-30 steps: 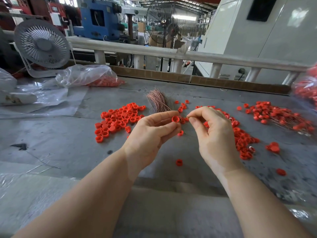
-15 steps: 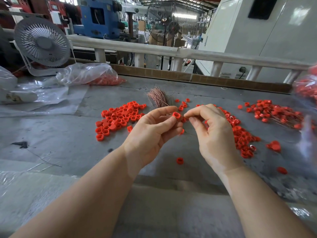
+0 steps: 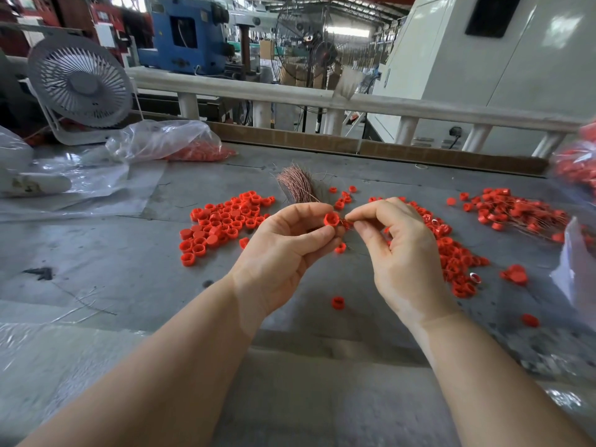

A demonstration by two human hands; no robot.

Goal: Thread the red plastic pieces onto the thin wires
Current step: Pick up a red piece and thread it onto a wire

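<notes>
1. Bare grey table stretching wide to the left of the forearms and just below the hands; clear plastic sheet along the near edge at lower left.
2. Far edge closed by a brown board, with a white rail behind it.
3. Room to the right narrower: cap pile close beside the right hand, wired caps further right, plastic bag at the right edge.
4. Left hand raised over the table middle, thumb and forefinger pinching a red cap, other fingers curled under.
5. Cap sitting at the left fingertips, open side turned toward the camera, just beside the right fingertips.
6. Right thumb and forefinger pinched narrow on something thin at the cap's right side; wire itself too fine to make out there.
7. Copper wire bundle lying on the table just beyond the left hand, fanned out toward the far edge.
8. Loose caps heaped left of the hands; a single cap on the table between the wrists.
9. White fan and a bag of caps at far left; blue machine and a standing fan beyond the rail in a factory hall.
</notes>
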